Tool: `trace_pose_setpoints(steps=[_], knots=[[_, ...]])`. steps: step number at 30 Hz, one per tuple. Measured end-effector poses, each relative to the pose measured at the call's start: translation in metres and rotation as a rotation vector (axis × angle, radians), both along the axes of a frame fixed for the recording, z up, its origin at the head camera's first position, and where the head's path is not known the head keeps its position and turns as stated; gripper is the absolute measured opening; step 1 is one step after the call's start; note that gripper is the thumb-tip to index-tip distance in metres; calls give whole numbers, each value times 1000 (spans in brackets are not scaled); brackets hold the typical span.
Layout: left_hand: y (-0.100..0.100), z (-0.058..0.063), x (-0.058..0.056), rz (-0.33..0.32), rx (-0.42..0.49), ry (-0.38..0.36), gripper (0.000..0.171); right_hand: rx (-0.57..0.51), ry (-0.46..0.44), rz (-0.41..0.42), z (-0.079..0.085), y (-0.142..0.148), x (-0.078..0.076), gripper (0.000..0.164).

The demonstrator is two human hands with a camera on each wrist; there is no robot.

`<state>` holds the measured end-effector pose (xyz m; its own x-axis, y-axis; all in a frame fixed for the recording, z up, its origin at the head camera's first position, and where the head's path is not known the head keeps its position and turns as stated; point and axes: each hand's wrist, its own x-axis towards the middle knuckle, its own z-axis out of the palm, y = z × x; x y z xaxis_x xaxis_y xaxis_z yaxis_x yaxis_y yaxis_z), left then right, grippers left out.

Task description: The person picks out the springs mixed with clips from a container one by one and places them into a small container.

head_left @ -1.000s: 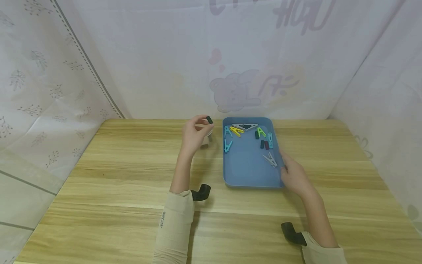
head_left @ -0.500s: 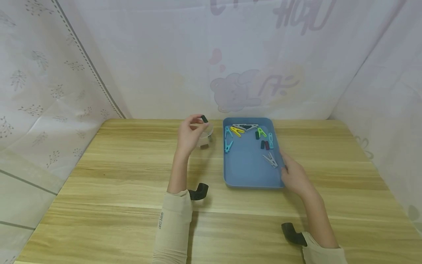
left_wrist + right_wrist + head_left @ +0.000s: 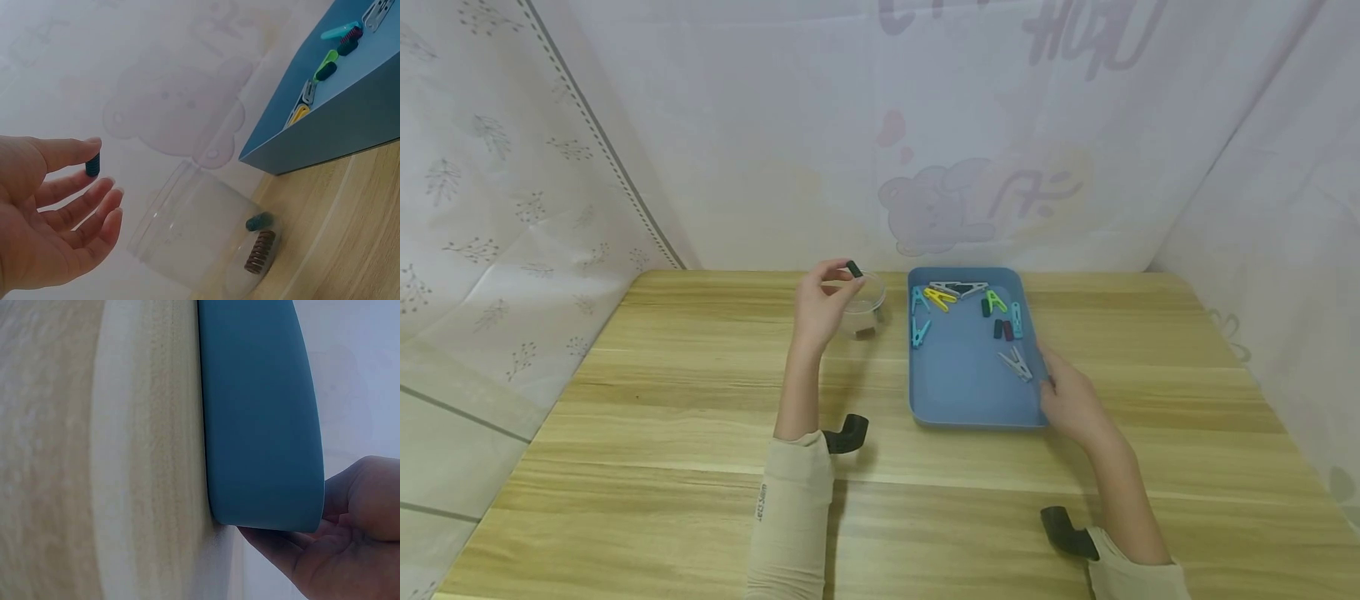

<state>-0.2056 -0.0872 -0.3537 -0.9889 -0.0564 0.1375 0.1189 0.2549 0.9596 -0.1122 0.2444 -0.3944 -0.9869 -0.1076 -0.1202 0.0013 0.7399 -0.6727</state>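
From the head we are looking forward and down over the table (image 3: 940, 475); from the left wrist, closely toward the jar (image 3: 194, 228) and far curtain (image 3: 169, 94); from the right, closely at the tray (image 3: 262, 425), which all three views are sharing.

Beige sleeves (image 3: 792, 517), each with a bent black fitting (image 3: 850, 433); the left bears small dark lettering (image 3: 762, 503), hardly legible.
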Motion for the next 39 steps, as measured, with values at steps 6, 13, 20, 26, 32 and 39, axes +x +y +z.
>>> trace_pose_setpoints(steps=[6, 13, 20, 26, 32, 39], knots=[[-2, -1, -1, 20, -5, -3, 42, 2, -1, -2, 0, 0, 0, 60], [-7, -6, -3, 21, -9, -5, 42, -1, 10, 2, 1, -2, 0, 61], [-9, -9, -4, 30, -25, -15, 43, -7, 5, 2, 2, -2, -1, 61], [-9, -11, -5, 37, -49, -12, 43, -14, -4, 1, 2, -2, -1, 61], [-8, -13, -6, 42, -62, 1, 43, -17, -13, 2, 3, -2, -1, 61], [-4, -17, -9, 70, -87, 31, 41, -15, -14, 2, 2, -1, -1, 61]])
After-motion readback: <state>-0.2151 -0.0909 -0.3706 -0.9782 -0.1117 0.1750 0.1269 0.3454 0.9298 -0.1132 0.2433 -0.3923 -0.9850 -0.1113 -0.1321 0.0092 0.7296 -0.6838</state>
